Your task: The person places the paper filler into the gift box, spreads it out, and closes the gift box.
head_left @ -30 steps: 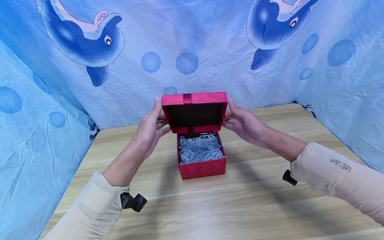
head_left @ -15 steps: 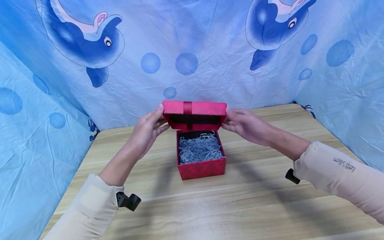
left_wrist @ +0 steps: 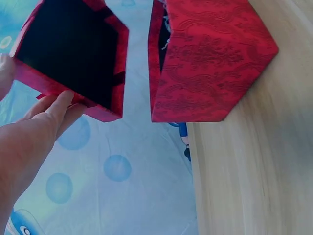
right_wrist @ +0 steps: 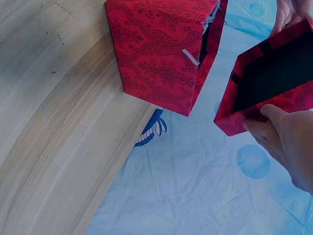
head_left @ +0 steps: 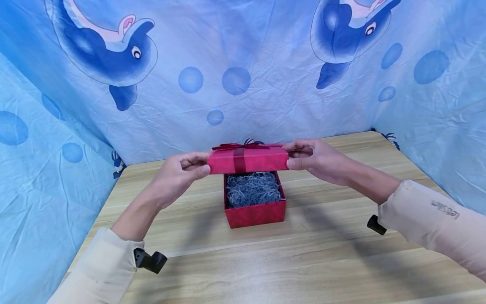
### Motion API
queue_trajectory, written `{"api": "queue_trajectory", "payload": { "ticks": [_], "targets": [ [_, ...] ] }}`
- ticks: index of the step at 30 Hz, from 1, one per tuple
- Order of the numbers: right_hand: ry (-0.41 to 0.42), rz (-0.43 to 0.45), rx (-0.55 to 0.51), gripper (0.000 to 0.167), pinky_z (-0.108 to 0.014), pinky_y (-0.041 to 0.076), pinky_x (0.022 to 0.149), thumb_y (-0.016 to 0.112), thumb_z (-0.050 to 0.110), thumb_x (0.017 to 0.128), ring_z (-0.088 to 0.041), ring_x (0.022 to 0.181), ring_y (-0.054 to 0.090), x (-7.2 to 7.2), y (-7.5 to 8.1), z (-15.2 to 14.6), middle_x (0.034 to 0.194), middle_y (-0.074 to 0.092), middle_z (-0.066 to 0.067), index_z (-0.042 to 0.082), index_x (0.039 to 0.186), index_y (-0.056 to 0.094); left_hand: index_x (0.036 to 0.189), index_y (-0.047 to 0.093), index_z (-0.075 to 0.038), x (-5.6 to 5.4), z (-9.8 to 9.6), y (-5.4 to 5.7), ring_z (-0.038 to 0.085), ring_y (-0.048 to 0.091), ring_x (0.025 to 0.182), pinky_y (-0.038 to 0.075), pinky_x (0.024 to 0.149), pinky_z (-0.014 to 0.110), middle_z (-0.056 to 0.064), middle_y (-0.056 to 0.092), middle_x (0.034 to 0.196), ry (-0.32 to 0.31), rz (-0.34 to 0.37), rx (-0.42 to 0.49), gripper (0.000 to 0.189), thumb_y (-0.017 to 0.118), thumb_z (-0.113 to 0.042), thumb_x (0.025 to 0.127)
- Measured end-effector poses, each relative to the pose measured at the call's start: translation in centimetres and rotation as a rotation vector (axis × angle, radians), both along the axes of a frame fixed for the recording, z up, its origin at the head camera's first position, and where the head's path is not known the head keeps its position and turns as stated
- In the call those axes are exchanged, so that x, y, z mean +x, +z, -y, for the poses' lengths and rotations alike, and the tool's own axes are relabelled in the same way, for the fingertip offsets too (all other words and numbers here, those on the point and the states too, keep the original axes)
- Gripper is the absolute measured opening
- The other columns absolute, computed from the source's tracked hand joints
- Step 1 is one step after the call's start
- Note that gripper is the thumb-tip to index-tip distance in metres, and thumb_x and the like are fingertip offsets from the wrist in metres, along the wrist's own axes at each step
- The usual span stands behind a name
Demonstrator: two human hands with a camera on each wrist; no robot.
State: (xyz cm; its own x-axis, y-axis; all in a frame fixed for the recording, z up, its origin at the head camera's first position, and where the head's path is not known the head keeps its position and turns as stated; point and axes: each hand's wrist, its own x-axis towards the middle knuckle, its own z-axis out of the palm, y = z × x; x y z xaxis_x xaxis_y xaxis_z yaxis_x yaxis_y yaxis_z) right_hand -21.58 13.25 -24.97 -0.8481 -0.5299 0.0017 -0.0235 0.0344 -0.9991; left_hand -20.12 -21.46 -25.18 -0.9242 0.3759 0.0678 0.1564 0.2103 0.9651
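Observation:
Both hands hold a red gift-box lid (head_left: 262,159) above the back part of a red box (head_left: 256,215). A dark red ribbon with a bow runs over the lid, and its black inside shows in both wrist views. The left hand (head_left: 172,177) grips the lid's left end, thumb at the front corner. At the right end, the right hand (head_left: 322,162) grips it the same way. In the left wrist view, a gap separates the lid (left_wrist: 73,49) from the patterned box (left_wrist: 215,63). Grey-blue shredded paper (head_left: 252,190) fills the box, which stands on the table.
The wood-grain table (head_left: 258,266) reaches back to a blue curtain (head_left: 212,50) printed with dolphins and bubbles. More curtain hangs along the left and right sides. One pale shred (right_wrist: 191,57) sticks out over the box's side in the right wrist view.
The lid has tilted forward and come down, so its ribboned top now faces up and its black inside is hidden from the head view. Both hands have lowered with it; the box has stayed put.

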Motion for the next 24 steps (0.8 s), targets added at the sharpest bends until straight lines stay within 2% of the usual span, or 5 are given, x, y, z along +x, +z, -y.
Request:
{"api": "queue_trajectory", "payload": {
  "ticks": [2,6,9,11,24],
  "targets": [
    [-0.005,-0.01,0.032,0.052,-0.021,0.048,0.091,0.064,-0.005,0.086,-0.025,0.12,0.05,0.0,0.0,-0.1,0.135,0.047,-0.019,-0.013,0.133,0.042,0.131,0.054,0.003,0.4,0.0,-0.1,0.022,0.051,0.127,0.047,0.094,0.021,0.011,0.048,0.143,-0.006,-0.015,-0.058,0.049,0.071,-0.016,0.089],
    [-0.017,-0.037,0.13,0.06,-0.024,0.047,0.095,0.074,-0.002,0.079,-0.028,0.136,0.039,0.3,-0.1,-0.3,0.151,0.034,-0.013,-0.007,0.132,0.046,0.131,0.051,0.007,1.0,-0.3,-0.5,0.026,0.045,0.132,0.048,0.093,0.026,0.009,0.038,0.151,-0.047,0.043,0.04,0.051,0.071,0.0,0.085],
    [-0.01,-0.046,0.164,0.066,-0.027,0.046,0.095,0.079,-0.001,0.074,-0.028,0.138,0.037,0.5,-0.1,-0.3,0.155,0.029,-0.008,-0.004,0.131,0.048,0.132,0.047,0.01,1.5,-0.5,-0.7,0.028,0.047,0.13,0.049,0.092,0.03,0.007,0.034,0.153,-0.059,0.066,0.107,0.054,0.069,0.009,0.082],
    [-0.004,-0.051,0.171,0.067,-0.027,0.046,0.095,0.08,-0.002,0.072,-0.027,0.138,0.036,0.6,-0.1,-0.3,0.156,0.028,-0.006,-0.003,0.131,0.048,0.131,0.047,0.01,1.7,-0.6,-0.8,0.028,0.047,0.13,0.05,0.091,0.031,0.007,0.034,0.153,-0.057,0.061,0.12,0.055,0.069,0.011,0.081],
    [0.0,-0.037,0.149,0.064,-0.028,0.047,0.095,0.079,-0.008,0.07,-0.027,0.141,0.032,0.9,-0.4,-0.2,0.158,0.024,-0.002,-0.005,0.125,0.045,0.129,0.048,0.01,2.1,-0.9,-1.1,0.028,0.046,0.131,0.05,0.09,0.031,0.003,0.034,0.153,-0.032,0.028,0.105,0.057,0.07,0.015,0.077]
  ]
}}
